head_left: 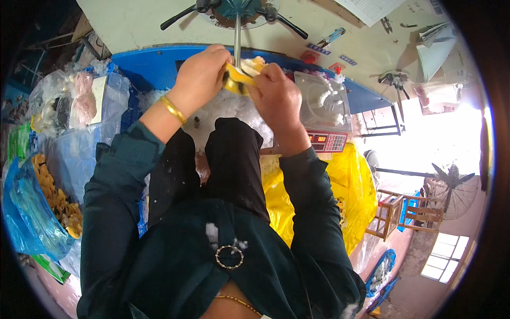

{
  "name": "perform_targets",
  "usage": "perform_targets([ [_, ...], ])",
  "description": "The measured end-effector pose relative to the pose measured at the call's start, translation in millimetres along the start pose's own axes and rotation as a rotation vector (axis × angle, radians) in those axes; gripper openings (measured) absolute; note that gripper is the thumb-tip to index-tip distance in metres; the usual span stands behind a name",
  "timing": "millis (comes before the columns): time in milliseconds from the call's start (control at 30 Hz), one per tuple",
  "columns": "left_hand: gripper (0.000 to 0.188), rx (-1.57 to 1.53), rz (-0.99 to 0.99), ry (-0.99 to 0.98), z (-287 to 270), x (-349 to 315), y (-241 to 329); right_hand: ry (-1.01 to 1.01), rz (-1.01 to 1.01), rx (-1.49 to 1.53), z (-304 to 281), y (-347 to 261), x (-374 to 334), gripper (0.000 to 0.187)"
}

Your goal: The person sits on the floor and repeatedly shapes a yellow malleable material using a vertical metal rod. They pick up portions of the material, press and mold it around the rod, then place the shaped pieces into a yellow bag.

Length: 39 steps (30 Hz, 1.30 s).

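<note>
A small yellow plush skin (234, 85) with black and pale patches sits at the lower end of a thin metal tube (237, 45). My left hand (201, 75) pinches its left side, fingers curled beside the tube. On the other side my right hand (279, 98) is closed on the yellow cloth, thumb and fingers pressed together. The tube comes down from a dark green machine head (237, 7) with black-knobbed handles. Whether the tube's tip is inside the skin is hidden by the cloth and my fingers.
White fluffy stuffing (220, 109) lies beneath my hands, behind a blue rim (154, 55). At right stand a red digital scale (326, 141) and a yellow plastic bag (356, 194). Yellow plush pieces (53, 196) fill a blue bag (32, 223) at left. A fan (450, 186) stands farther right.
</note>
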<state>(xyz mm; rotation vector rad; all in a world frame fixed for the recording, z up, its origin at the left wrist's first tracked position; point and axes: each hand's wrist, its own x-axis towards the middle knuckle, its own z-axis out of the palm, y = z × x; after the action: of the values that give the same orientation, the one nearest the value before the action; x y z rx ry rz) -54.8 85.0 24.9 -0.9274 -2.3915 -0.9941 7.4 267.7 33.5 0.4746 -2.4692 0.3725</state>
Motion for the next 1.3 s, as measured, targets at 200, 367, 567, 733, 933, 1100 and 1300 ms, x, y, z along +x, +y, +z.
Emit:
perform_targets([
  [200, 0.013, -0.028, 0.130, 0.224, 7, 27, -29, -0.015, 0.199, -0.065, 14, -29, 9, 0.021],
  [367, 0.048, -0.220, -0.312, -0.272, 3, 18, -11, -0.024, 0.145, 0.102, 26, -18, 10, 0.023],
  [567, 0.025, -0.555, -0.367, -0.401, 11, 34, -27, -0.455, 0.142, 0.424, -16, -2, -1, 0.029],
  [733, 0.027, -0.262, -0.214, -0.292, 12, 75, -43, -0.508, 0.521, 0.732, -27, -24, 32, 0.030],
  [933, 0.027, -0.372, -0.213, -0.203, 16, 61, -34, -0.215, 0.537, 0.448, 2, -23, 15, 0.037],
  [1100, 0.025, -0.322, -0.265, -0.244, 4, 30, -4, -0.147, 0.490, 0.411, 9, -25, 4, 0.039],
  [1300, 0.026, -0.185, -0.188, -0.218, -4, 11, 16, -0.164, 0.399, 0.577, 15, -3, -9, 0.023],
])
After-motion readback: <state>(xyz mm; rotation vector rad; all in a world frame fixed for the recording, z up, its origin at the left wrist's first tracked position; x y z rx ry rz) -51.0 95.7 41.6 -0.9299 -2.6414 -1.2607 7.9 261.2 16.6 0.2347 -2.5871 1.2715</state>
